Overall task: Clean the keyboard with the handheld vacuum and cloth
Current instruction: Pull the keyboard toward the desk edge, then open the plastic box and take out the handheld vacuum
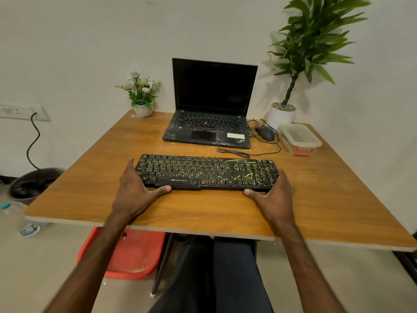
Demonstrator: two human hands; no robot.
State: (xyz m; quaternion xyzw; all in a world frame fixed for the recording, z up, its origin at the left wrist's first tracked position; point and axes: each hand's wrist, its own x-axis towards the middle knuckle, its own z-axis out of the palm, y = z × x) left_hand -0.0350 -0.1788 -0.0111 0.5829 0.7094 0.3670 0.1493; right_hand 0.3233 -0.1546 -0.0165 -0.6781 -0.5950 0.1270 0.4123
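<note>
Wooden table, white wall behind. Left hand and right hand bracket the black keyboard at its ends (fingers straight along the sides, thumbs against the front edge, nothing clasped). Keyboard lies flat at mid-table, laptop just beyond.

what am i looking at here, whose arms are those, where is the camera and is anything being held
No machine here: these are a person's two bare arms, filmed by one camera worn on their head, looking forward and down. The left hand and right hand rest against the two ends of a black keyboard, thumbs along its front edge; it lies flat on the wooden table. Behind it sit an open laptop, a mouse, a lidded plastic box, a small flower pot and a tall potted plant. No vacuum or cloth shows.
</note>
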